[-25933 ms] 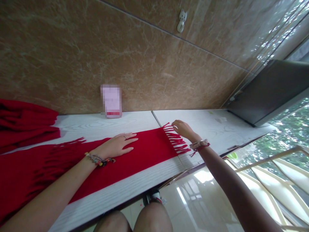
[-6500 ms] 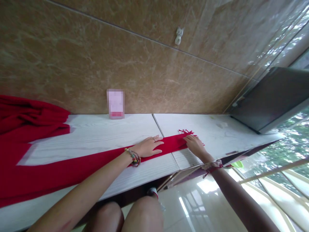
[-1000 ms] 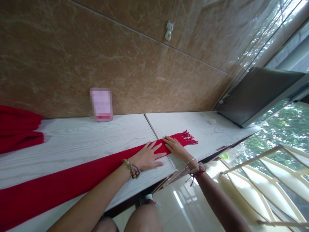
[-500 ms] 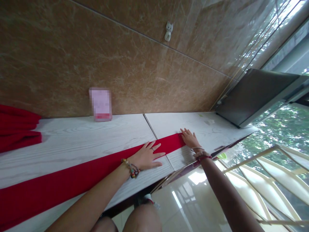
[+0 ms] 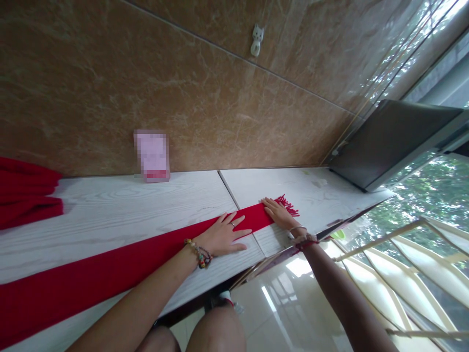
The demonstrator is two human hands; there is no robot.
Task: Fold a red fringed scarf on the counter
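Observation:
A long red scarf (image 5: 110,264) lies flat along the pale wood-grain surface (image 5: 117,203), running from the left edge of the view to its fringe (image 5: 288,205). My left hand (image 5: 223,234) rests on the scarf near the seam in the surface, fingers spread, a ring on one finger. Close to the fringed end, my right hand (image 5: 277,213) lies flat across the cloth with its fingers stretched out. Neither hand grips the fabric.
Bunched red cloth (image 5: 29,193) lies at the far left. A blurred pink box (image 5: 152,155) stands against the brown tiled wall (image 5: 205,107), which bears a white cat-shaped hook (image 5: 257,40). At the right are a dark panel (image 5: 388,142) and a cream railing (image 5: 388,254).
My right hand has slid left and back along the scarf, uncovering the fringe at its end. My left hand stays in place.

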